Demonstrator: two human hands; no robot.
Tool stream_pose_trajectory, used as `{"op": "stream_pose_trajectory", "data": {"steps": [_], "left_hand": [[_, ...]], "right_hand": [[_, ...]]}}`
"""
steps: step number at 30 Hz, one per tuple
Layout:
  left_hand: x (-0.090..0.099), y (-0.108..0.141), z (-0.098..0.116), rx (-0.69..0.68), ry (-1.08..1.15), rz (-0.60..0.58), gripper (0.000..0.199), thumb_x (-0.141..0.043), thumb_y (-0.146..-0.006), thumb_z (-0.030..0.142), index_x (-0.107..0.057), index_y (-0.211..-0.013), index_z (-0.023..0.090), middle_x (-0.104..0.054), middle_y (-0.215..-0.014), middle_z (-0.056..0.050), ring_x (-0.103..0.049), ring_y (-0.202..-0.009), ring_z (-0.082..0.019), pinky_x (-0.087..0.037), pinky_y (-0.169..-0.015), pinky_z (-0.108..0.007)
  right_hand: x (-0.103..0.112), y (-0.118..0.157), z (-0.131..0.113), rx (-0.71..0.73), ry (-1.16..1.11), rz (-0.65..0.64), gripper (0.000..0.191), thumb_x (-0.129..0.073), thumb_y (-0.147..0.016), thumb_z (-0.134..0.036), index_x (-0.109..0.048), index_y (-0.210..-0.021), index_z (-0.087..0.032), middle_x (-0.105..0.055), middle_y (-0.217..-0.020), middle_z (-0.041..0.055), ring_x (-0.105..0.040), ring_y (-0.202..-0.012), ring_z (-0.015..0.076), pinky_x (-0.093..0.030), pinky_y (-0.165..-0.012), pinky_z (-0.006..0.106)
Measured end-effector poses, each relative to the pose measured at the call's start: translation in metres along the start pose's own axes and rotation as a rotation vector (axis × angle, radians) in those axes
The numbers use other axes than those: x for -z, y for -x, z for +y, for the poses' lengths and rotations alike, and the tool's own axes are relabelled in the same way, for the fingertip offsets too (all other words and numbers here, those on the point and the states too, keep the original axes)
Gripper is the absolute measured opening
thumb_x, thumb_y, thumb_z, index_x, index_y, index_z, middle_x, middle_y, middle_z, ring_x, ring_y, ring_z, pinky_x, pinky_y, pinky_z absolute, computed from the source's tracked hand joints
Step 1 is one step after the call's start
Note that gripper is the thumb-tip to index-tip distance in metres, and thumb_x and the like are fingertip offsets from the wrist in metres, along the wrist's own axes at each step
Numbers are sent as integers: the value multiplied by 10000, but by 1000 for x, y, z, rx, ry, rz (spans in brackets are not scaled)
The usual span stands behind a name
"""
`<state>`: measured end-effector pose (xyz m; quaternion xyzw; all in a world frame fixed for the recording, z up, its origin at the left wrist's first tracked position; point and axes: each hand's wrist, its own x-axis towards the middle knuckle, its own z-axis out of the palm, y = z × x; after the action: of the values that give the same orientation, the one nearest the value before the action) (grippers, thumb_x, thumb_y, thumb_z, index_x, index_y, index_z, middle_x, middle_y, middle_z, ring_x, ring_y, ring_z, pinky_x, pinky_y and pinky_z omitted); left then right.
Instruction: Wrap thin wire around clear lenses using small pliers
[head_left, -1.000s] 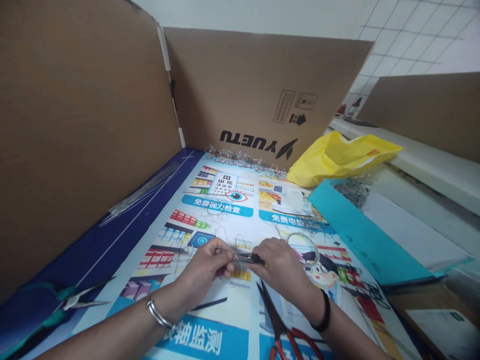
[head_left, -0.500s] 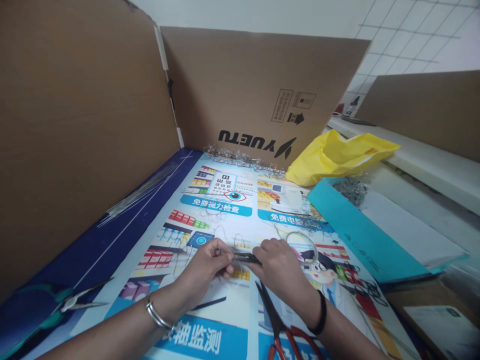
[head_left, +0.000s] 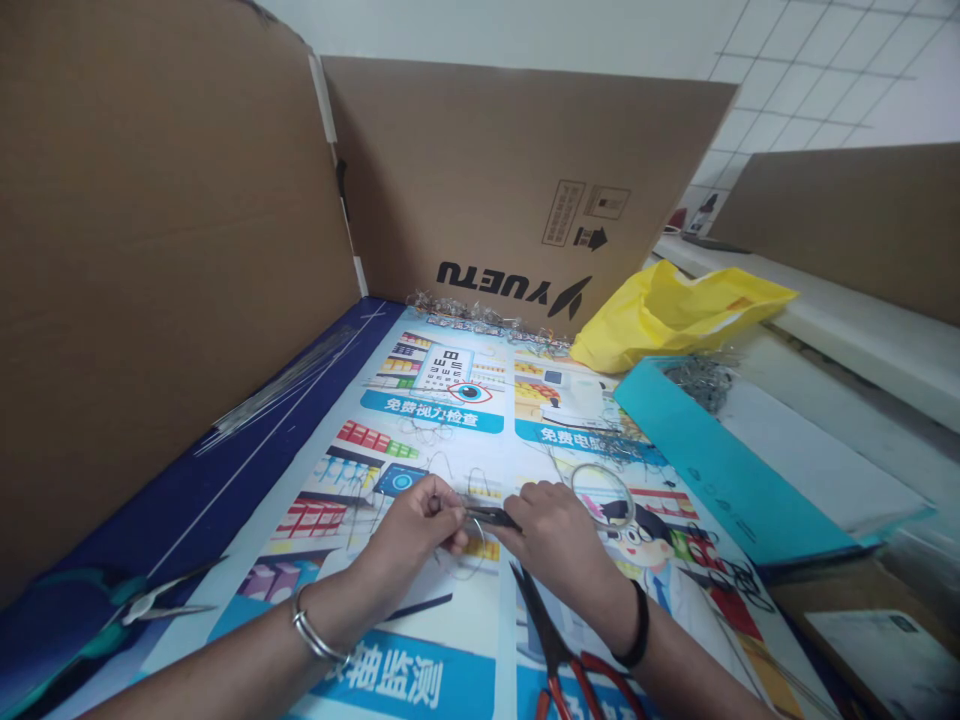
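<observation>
At the middle of the printed sheet, my left hand (head_left: 420, 525) pinches thin wire (head_left: 480, 540) between thumb and fingers. My right hand (head_left: 551, 525) is wrapped round dark pliers (head_left: 491, 515), whose handles are hidden in the palm. Their narrow jaws point left and meet the wire at my left fingertips. A thin loop of wire hangs below the jaws. Scissors with red handles (head_left: 556, 645) lie just under my right wrist, blades pointing away from me. Behind my right hand rests a round coil of wire (head_left: 630, 495).
Long-nosed pliers with teal handles (head_left: 112, 630) lie at the left. Cardboard panels (head_left: 450, 150) stand at the left and back. A yellow bag (head_left: 675, 310), a teal box (head_left: 720, 480) with tangled wire, and straight wires (head_left: 277, 390) surround the sheet. Wire scraps line the back.
Both hands stay almost in place. A bright curve of wire now shows below the pliers' jaws, near my left fingertips.
</observation>
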<state>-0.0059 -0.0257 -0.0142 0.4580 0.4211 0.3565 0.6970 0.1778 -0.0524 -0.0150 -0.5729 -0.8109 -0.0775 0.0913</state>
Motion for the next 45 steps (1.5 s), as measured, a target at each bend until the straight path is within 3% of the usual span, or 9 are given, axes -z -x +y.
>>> {"op": "stream_pose_trajectory", "data": {"steps": [31,45], "left_hand": [[0,-1,2,-81,-155,2,127,-552,-741,253,-441,-761,194,-533,-505,57,-479,-498,-100,-396,-546,-238],[0,1,8,-134,-300,-42,77,-515,-750,209,-440,-762,198,-512,-568,58,-513,-537,-106,-411,-560,-243]], "right_hand": [[9,-1,-8,-49,-4,-152,301,-518,-842,-448,-591,-713,-185,-623,-690,32,-561,-654,168,-211,-546,275],[21,-1,1,-111,-192,-357,330,-478,-845,-459,-599,-681,-200,-641,-660,5,-557,-590,126,-163,-481,248]]}}
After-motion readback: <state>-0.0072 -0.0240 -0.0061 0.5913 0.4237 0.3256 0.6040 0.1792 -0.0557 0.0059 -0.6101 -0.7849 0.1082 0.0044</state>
